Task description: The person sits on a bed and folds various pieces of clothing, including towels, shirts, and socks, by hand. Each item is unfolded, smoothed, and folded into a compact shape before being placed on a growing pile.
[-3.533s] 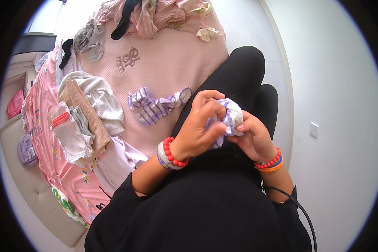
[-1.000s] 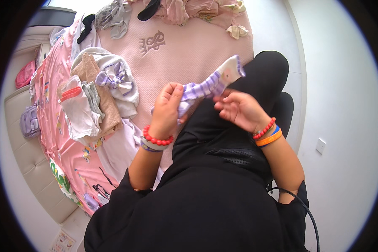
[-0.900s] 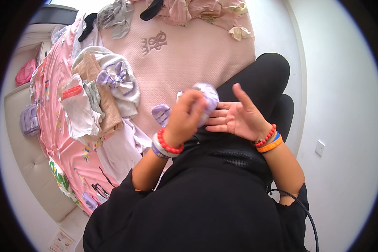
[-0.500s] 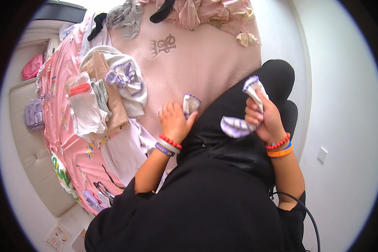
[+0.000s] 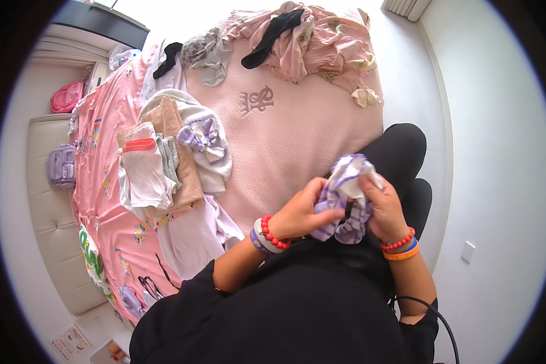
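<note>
A purple-and-white striped sock [image 5: 344, 194] is bunched up over my lap, held between both hands. My left hand [image 5: 300, 212], with red beads and a band at the wrist, grips its lower left part. My right hand [image 5: 383, 205], wearing red, blue and orange bracelets, pinches the top right of the bundle. Part of the sock is hidden under my fingers. I sit in black clothes at the edge of a pink bed [image 5: 285, 139].
A pile of folded clothes [image 5: 164, 164] lies on the bed to the left, with a rolled purple striped sock [image 5: 201, 136] on it. Crumpled pink fabric [image 5: 309, 42] and dark socks sit at the far end. White floor [image 5: 479, 151] runs along the right.
Half a second ago my hands were apart, each with a sock piece; now they have come together over my lap and both grip one bunched sock.
</note>
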A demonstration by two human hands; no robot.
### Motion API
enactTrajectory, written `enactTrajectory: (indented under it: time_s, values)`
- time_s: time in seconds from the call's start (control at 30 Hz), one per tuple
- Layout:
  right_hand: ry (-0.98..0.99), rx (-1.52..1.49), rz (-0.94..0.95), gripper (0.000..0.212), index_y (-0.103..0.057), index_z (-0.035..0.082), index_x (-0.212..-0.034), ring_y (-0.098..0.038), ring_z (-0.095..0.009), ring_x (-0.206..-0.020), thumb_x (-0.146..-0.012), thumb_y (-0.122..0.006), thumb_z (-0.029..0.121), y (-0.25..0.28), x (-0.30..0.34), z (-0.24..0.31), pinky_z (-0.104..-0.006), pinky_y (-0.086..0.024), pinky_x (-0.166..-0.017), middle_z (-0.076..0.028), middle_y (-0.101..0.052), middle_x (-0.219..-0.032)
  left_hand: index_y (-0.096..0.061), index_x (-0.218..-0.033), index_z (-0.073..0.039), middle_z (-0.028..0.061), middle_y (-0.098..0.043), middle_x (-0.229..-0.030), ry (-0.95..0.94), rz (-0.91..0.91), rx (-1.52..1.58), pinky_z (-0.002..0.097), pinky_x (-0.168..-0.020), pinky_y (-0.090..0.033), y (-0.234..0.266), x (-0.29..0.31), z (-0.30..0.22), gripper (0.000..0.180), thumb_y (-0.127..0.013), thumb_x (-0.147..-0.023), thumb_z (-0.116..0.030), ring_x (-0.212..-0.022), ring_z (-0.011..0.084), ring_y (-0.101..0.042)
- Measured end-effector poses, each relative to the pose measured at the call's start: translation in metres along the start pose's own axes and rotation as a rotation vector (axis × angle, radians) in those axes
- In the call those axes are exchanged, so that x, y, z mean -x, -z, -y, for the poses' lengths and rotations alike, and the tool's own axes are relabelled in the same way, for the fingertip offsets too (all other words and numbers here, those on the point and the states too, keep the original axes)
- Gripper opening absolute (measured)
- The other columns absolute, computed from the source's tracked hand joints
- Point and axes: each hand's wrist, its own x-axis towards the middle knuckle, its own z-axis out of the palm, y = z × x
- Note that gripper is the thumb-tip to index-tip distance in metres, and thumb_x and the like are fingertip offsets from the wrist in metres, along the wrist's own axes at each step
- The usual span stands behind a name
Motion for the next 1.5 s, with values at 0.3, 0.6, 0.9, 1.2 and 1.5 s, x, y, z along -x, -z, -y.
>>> enactTrajectory:
  time_s: [0.3, 0.6, 0.9, 1.2, 1.5]
  values:
    - [0.239, 0.097, -0.050, 0.031, -0.044, 0.002, -0.116, -0.062, -0.016, -0.076, -0.100, -0.042, 0.029, -0.008, 0.005, -0.003, -0.0287, -0.052, -0.070, -0.010, -0.061, -0.089, -0.027, -0.136, -0.001, 0.0117, -0.052, -0.111, 0.022, -0.103, 0.019, 0.0272, -0.072, -0.051, 0.001, -0.011, -0.025, 0.056, -0.060, -0.090, -0.009, -0.092, 0.0141, -0.057]
    - [0.756, 1.178, 0.196, 0.051, -0.039, -0.002, -0.133, -0.061, -0.030, -0.093, -0.086, -0.059, 0.008, -0.002, 0.011, 0.010, -0.0377, -0.049, -0.084, -0.021, -0.055, -0.118, -0.040, -0.127, 0.004, 0.0063, -0.056, -0.106, 0.265, 0.316, -0.036, 0.0262, -0.078, -0.048, -0.006, -0.014, -0.027, 0.045, -0.059, -0.089, -0.010, -0.092, 0.0100, -0.054]
    - [0.356, 0.958, 0.180, 0.022, -0.068, 0.000, -0.089, -0.057, -0.014, -0.062, -0.078, -0.076, 0.017, -0.004, 0.023, 0.016, -0.0271, -0.046, -0.057, -0.008, -0.063, -0.073, -0.051, -0.111, 0.000, 0.0140, -0.057, -0.098, -0.667, -0.063, -0.967, 0.0342, -0.072, -0.050, 0.003, -0.005, -0.054, 0.041, -0.064, -0.072, 0.007, -0.083, 0.0277, -0.059]
    - [-0.210, 0.210, 0.555, 0.047, -0.047, -0.005, -0.126, -0.056, -0.006, -0.085, -0.080, -0.055, -0.005, 0.004, 0.032, 0.033, -0.0211, -0.046, -0.076, -0.004, -0.063, -0.102, -0.055, -0.126, -0.002, 0.0096, -0.055, -0.095, -0.927, 0.185, -0.920, 0.0270, -0.063, -0.047, 0.019, -0.025, -0.051, 0.048, -0.065, -0.079, -0.005, -0.075, 0.0207, -0.056]
    - [0.407, 1.071, 0.177, 0.032, -0.051, 0.001, -0.105, -0.059, -0.018, -0.077, -0.075, -0.062, -0.002, -0.001, 0.024, 0.010, -0.0286, -0.048, -0.071, -0.009, -0.059, -0.087, -0.062, -0.097, -0.004, 0.0103, -0.055, -0.091, -0.521, 0.210, -0.068, 0.0314, -0.072, -0.047, -0.005, -0.009, -0.038, 0.055, -0.030, -0.099, -0.049, -0.086, 0.0211, -0.055]
